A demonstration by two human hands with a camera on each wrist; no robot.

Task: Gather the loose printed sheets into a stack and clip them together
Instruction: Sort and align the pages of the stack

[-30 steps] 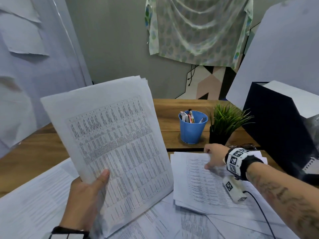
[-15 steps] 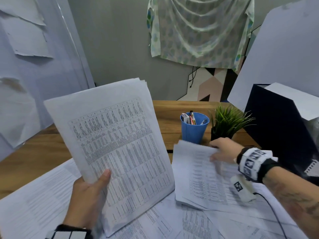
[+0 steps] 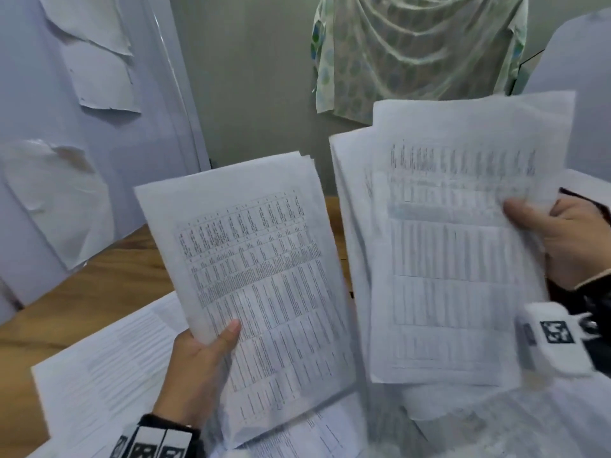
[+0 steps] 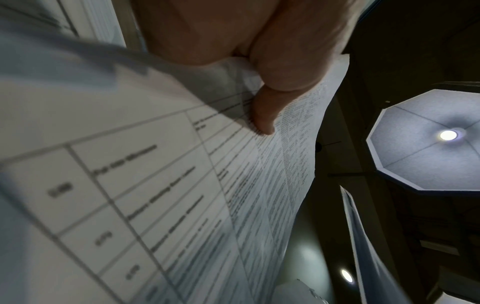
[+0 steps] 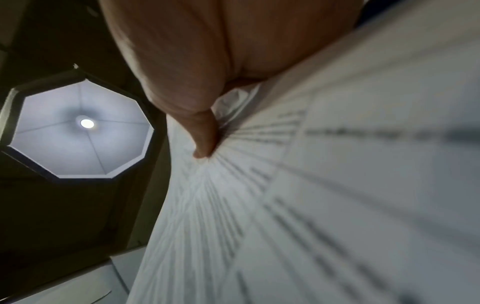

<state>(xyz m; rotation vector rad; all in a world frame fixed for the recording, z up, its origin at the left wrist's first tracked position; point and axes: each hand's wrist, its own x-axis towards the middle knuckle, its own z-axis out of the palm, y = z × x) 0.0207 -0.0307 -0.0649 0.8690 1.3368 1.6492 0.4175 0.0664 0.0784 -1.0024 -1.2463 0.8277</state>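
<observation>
My left hand [image 3: 201, 361] holds a bundle of printed sheets [image 3: 254, 269] upright above the desk, thumb pressed on the front page near its lower left edge. In the left wrist view the thumb [image 4: 262, 115] lies on that bundle [image 4: 182, 185]. My right hand [image 3: 558, 239] grips a second bundle of printed sheets [image 3: 453, 252] by its right edge, raised beside the first. The right wrist view shows its thumb [image 5: 205, 135] pinching this bundle [image 5: 311, 205]. More loose sheets [image 3: 109, 371] lie flat on the desk beneath. No clip is in view.
The wooden desk [image 3: 99, 285] shows bare at the left. A white board with torn paper [image 3: 66, 160] leans at the left, and patterned cloth [image 3: 413, 51] hangs on the back wall. An octagonal lamp [image 4: 428, 139] is overhead.
My right hand has taken hold of the sheets that lay on the desk at the right and lifted them upright beside the left bundle, hiding the blue cup and plant.
</observation>
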